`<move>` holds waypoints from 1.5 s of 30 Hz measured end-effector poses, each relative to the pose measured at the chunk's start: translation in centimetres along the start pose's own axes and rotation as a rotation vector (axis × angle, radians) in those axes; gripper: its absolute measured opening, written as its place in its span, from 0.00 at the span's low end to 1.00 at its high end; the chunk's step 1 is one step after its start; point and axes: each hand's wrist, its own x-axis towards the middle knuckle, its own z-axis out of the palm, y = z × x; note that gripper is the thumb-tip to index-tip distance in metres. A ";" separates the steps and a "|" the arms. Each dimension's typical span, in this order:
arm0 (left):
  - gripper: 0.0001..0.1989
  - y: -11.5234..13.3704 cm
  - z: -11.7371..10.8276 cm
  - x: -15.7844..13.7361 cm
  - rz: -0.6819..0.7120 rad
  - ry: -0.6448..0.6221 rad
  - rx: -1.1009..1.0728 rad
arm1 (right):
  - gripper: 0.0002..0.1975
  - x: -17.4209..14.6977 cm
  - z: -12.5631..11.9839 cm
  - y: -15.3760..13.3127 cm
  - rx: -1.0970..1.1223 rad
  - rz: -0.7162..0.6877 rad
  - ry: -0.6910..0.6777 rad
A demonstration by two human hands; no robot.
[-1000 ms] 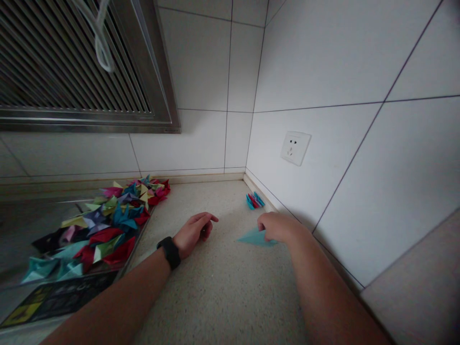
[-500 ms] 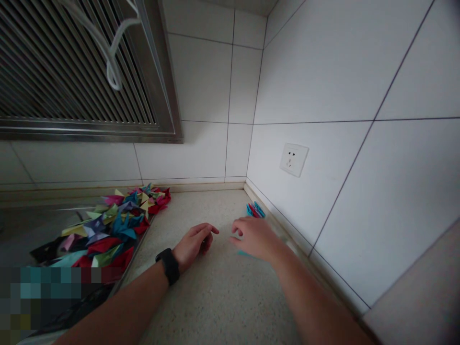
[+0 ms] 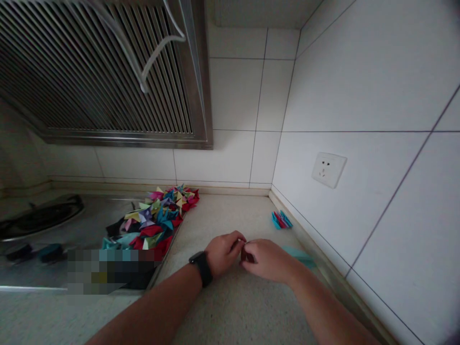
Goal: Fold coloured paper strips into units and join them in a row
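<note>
My left hand (image 3: 224, 254), with a black watch at its wrist, is closed in a pinch above the countertop (image 3: 230, 311). Its fingertips meet those of my right hand (image 3: 268, 258), which is also pinched. Whatever lies between the fingers is too small and shaded to name. Behind my right hand, near the wall, sits a small cluster of blue and red folded paper (image 3: 282, 220). A pale teal, flat piece (image 3: 302, 257) lies partly hidden behind my right wrist.
A heap of colourful folded-paper pieces (image 3: 158, 223) rests on the steel gas stove (image 3: 93, 215) to the left. The range hood (image 3: 125, 139) overhangs it, with a white cord (image 3: 143, 81) dangling. A socket (image 3: 329, 169) is on the right tiled wall.
My hands have come together, fingertips meeting, where they were apart before. The view has swung left, so more of the stove shows.
</note>
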 end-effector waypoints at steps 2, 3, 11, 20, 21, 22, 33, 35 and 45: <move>0.12 0.2 -0.2 -0.2 0.005 -0.007 0.083 | 0.08 0.0 0.2 -0.1 -0.010 0.002 0.003; 0.12 0.3 -0.4 -0.2 0.003 -0.011 0.113 | 0.08 0.0 0.2 -0.1 -0.014 0.006 0.000; 0.13 1.1 -1.2 -0.3 0.034 -0.050 0.292 | 0.07 0.0 0.5 -0.2 0.032 0.000 -0.017; 0.12 -1.5 -2.4 0.9 -0.040 0.018 0.487 | 0.08 0.0 0.2 0.1 0.097 -0.006 -0.049; 0.11 -2.1 -2.9 1.3 -0.080 0.041 0.518 | 0.08 0.0 0.3 0.2 0.094 -0.006 -0.052; 0.11 -2.9 -3.7 1.8 -0.131 0.063 0.544 | 0.07 0.1 0.3 0.3 0.091 -0.005 -0.053; 0.26 -10.9 -13.7 4.6 -0.533 0.099 0.999 | 0.07 0.1 0.3 0.7 0.079 0.000 -0.058; 0.27 -11.8 -14.2 4.2 -0.520 0.081 1.003 | 0.07 0.0 0.2 0.8 0.074 0.000 -0.055; 0.14 -13.5 -15.4 4.2 -0.494 0.109 0.937 | 0.07 -0.1 0.3 1.1 0.073 0.009 -0.044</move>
